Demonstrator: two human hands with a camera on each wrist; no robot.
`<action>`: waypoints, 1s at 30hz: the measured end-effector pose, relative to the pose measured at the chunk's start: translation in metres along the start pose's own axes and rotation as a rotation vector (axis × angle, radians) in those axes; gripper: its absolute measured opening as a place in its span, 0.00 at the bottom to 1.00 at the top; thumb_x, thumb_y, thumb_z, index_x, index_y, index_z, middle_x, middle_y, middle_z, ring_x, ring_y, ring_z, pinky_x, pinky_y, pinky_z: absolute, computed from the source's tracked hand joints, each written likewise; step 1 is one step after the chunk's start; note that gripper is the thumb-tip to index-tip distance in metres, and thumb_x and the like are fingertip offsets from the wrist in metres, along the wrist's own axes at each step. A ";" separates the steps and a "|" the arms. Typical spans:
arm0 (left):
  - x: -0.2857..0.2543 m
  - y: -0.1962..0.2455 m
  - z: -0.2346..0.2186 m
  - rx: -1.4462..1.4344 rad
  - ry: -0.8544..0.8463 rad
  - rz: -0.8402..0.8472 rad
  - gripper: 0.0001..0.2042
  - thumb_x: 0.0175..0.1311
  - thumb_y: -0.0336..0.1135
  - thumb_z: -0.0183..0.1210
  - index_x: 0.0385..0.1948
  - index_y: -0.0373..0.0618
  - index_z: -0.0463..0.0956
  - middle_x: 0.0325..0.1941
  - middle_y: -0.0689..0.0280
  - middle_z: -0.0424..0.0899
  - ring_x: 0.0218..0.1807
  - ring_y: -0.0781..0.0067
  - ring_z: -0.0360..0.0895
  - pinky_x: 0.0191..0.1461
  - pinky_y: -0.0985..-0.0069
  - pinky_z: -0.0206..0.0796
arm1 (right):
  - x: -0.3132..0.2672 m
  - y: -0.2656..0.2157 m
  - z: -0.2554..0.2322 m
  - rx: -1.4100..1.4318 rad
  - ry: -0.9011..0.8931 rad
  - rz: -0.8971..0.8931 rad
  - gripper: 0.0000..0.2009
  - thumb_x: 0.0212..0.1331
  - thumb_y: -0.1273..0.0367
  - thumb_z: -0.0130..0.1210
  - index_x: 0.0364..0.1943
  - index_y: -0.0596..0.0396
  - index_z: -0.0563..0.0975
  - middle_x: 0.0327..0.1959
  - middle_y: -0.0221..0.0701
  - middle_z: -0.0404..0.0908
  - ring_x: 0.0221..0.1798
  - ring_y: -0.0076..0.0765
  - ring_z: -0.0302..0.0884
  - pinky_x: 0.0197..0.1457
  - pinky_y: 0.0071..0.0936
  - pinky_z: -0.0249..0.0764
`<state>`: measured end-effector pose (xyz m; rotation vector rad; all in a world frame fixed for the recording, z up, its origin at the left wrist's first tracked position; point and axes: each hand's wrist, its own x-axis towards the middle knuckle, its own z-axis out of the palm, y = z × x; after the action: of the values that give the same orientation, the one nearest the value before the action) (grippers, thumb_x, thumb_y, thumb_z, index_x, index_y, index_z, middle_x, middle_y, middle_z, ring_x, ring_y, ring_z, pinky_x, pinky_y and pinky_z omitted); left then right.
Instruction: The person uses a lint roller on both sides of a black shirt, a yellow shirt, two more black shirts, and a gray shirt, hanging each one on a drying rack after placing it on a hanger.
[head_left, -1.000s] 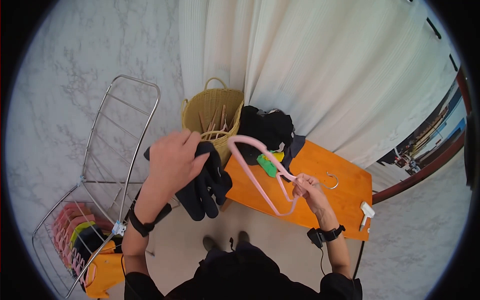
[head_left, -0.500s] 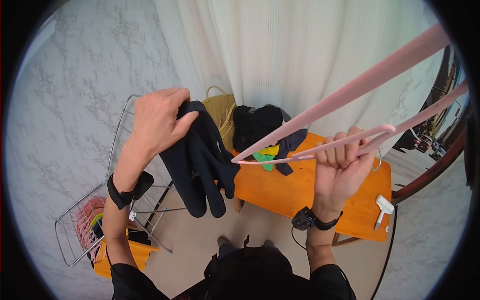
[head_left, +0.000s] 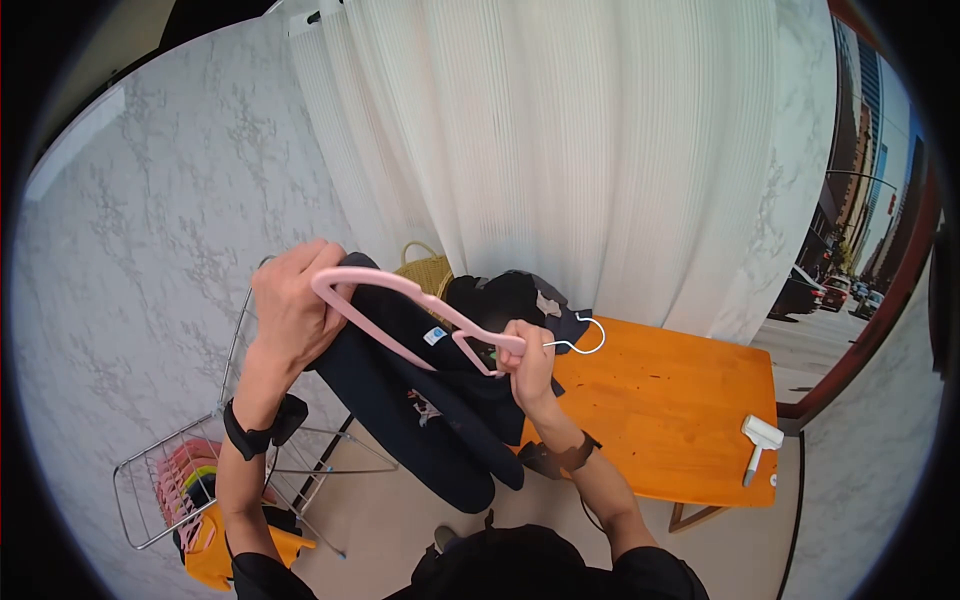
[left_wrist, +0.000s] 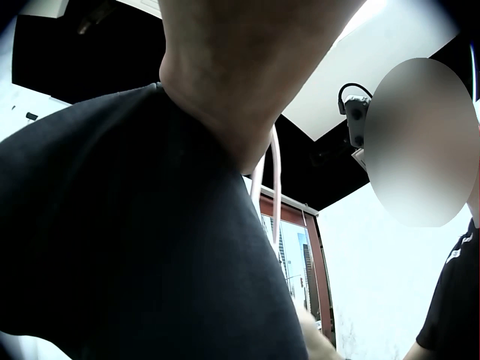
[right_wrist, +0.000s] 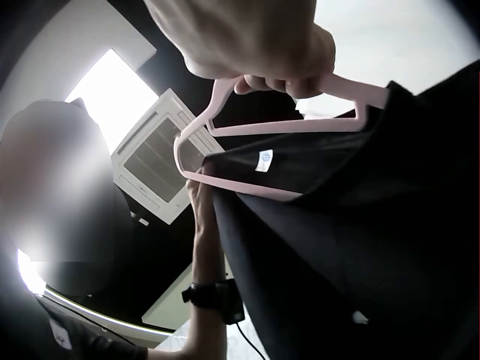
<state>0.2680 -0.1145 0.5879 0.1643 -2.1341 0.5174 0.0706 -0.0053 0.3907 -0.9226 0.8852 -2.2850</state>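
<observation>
My left hand (head_left: 295,300) grips a dark navy top (head_left: 400,420) by its shoulder and collar edge, so the cloth hangs down below it. A white neck label (head_left: 435,336) and a small print show on the top. My right hand (head_left: 530,365) holds a pink hanger (head_left: 385,278) near its metal hook (head_left: 602,335). In the right wrist view one arm of the hanger (right_wrist: 285,127) passes into the neck opening. Its other end sticks out beside my left hand. Dark cloth (left_wrist: 150,240) covers most of the left wrist view, hiding the left fingers.
An orange wooden table (head_left: 650,400) bears a pile of dark clothes (head_left: 495,295) and a white lint-roller-like tool (head_left: 763,432). Behind the top stands a wicker basket (head_left: 427,268). At lower left, a metal drying rack (head_left: 130,505) carries clothes on pink hangers, including an orange garment (head_left: 210,565).
My right hand has turned the hanger and brought it left to the navy top, with one arm now in the neck. My left hand keeps its grip, and the top now hangs more spread out.
</observation>
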 end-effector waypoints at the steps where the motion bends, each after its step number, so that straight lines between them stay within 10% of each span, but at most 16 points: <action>1: -0.003 -0.001 0.000 -0.017 0.000 0.002 0.09 0.47 0.31 0.63 0.23 0.44 0.70 0.21 0.61 0.69 0.24 0.55 0.71 0.25 0.64 0.60 | -0.002 0.007 -0.010 -0.037 0.015 -0.001 0.22 0.67 0.63 0.40 0.14 0.57 0.69 0.11 0.23 0.63 0.13 0.16 0.54 0.17 0.19 0.47; 7: -0.028 0.002 0.009 -0.059 -0.009 -0.077 0.07 0.48 0.31 0.63 0.24 0.44 0.72 0.22 0.61 0.68 0.26 0.57 0.72 0.28 0.65 0.61 | -0.014 0.003 -0.043 -0.545 0.144 -0.283 0.23 0.67 0.63 0.41 0.14 0.59 0.73 0.12 0.25 0.70 0.18 0.17 0.63 0.23 0.20 0.55; 14: -0.048 0.005 0.016 0.013 -0.093 -0.067 0.10 0.48 0.36 0.66 0.23 0.45 0.72 0.23 0.63 0.69 0.26 0.60 0.72 0.27 0.66 0.62 | -0.008 -0.036 -0.045 -0.599 0.045 0.001 0.19 0.64 0.66 0.43 0.16 0.61 0.73 0.12 0.29 0.71 0.18 0.21 0.65 0.24 0.24 0.58; 30: -0.092 -0.010 0.038 -0.095 -0.289 -0.094 0.13 0.51 0.44 0.65 0.20 0.45 0.75 0.21 0.63 0.74 0.28 0.60 0.74 0.31 0.64 0.65 | 0.011 -0.042 0.008 -0.912 -0.062 -0.074 0.23 0.67 0.62 0.46 0.15 0.63 0.72 0.10 0.32 0.68 0.17 0.25 0.65 0.24 0.29 0.60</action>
<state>0.2961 -0.1469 0.4972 0.2998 -2.4127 0.3532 0.0602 0.0122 0.4303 -1.3786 1.9474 -1.8485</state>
